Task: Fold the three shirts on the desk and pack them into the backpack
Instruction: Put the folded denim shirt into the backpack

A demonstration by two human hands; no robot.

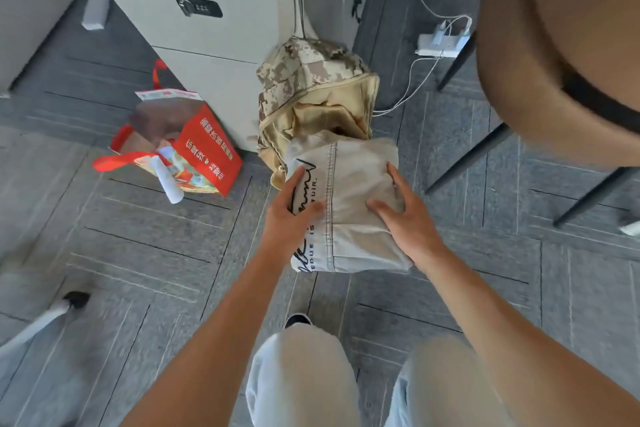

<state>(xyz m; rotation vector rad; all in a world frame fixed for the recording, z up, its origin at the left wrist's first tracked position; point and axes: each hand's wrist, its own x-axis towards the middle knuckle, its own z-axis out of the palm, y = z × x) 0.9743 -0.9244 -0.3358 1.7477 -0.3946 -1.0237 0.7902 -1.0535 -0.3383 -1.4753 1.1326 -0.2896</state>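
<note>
From the head view, a folded shirt (349, 204) of pale beige cotton, with a stitched seam running down it and black script lettering near its left edge, is held over the grey carpet just in front of the open mouth of the backpack (311, 94). The left hand (291, 215) holds its left edge, fingers spread flat along the lettering, thumb out of sight; the right hand (405, 215) lies on its right side, fingers curled over the cloth. The bundle looks light and soft, with no stiffness of its own, so it will likely sag and unfold if held by one edge; supporting it from both sides, as here, seems the safest hold. The backpack is limp camouflage canvas with a tan lining, slumped against a pale metal cabinet (207, 28) at the far left, and its opening may need spreading. A glossy red shopping bag (204, 149) stands to the left; a round brown chair seat (540, 80) on dark legs sits at the right.
</note>
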